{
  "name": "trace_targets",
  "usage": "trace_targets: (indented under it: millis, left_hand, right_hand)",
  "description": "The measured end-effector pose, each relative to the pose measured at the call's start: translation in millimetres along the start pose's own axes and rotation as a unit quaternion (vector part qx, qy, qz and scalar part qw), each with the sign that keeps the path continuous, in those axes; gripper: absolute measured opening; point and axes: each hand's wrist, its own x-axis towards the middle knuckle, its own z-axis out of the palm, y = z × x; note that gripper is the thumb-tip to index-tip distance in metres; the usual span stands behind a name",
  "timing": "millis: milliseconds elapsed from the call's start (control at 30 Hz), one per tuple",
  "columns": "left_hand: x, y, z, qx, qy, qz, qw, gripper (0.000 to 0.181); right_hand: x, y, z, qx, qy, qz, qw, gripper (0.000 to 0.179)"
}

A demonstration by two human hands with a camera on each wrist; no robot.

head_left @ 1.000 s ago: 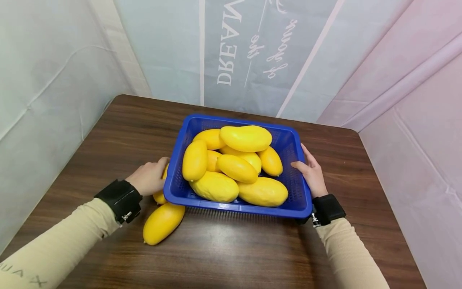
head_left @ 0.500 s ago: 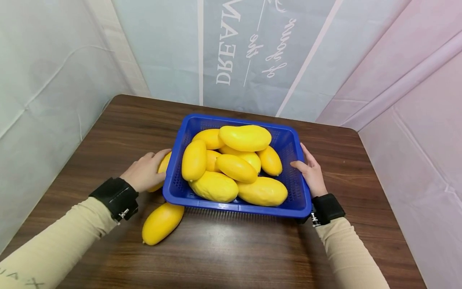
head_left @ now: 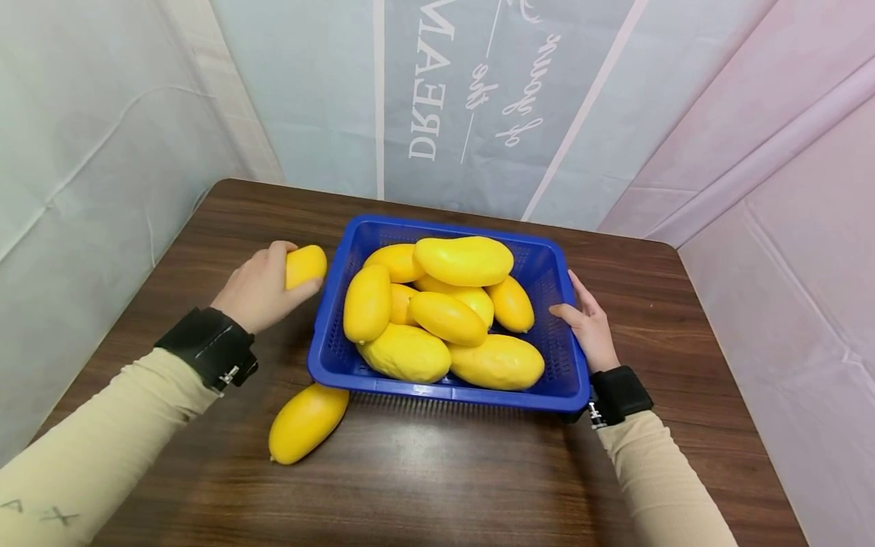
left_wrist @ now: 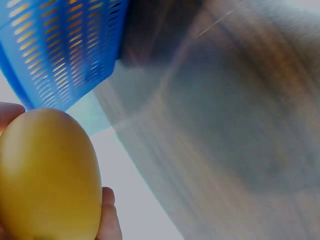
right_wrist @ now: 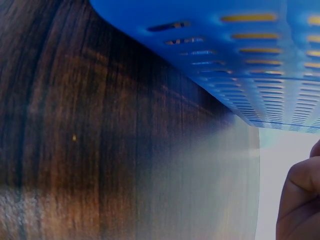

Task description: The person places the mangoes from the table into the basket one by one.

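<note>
In the head view my left hand (head_left: pixel 263 285) grips a yellow mango (head_left: pixel 305 266) just left of the blue basket (head_left: pixel 447 393), thumb on its near side and fingers over the far side. The left wrist view shows that mango (left_wrist: pixel 50 175) close up, beside the basket's slotted wall (left_wrist: pixel 70 50). At the basket's right end my right hand (head_left: pixel 593 327) holds the rim, thumb inside and fingers outside. Several yellow mangoes (head_left: pixel 465 262) are heaped in the basket. One more mango (head_left: pixel 309 423) lies on the table by the basket's front left corner.
The brown wooden table (head_left: pixel 437 486) carries everything. Behind it hangs a grey-blue curtain (head_left: pixel 328 99) with white lettering. Pale sheets (head_left: pixel 89 121) close off the left, and a pinkish sheet (head_left: pixel 786 175) the right.
My left hand has drawn a mango out from beside the basket's left wall, then carried it up and toward the table's far side. My right hand has stayed on the rim.
</note>
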Motion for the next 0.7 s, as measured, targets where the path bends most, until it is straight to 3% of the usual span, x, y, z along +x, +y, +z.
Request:
trace_targets:
  millis: [267,533,700]
  left_hand:
    - [4.3,17.3,-9.1,-0.007,0.044,0.017,0.9989,0.068]
    - [1.4,38.8,-14.3,0.000,0.011,0.044,0.9990,0.065]
    - [-3.2,50.9,-14.3,-0.001,-0.003,0.078,0.9970,0.066]
  right_hand:
    - [-1.3,-1.1,1.4,0.011,-0.002,0.002,0.9999,0.071]
    - [0.2,0.2,1.1,0.001,0.001,0.002,1.0000,0.072]
    - [-0.8,0.1,1.5,-0.004,0.001,-0.007,1.0000,0.072]
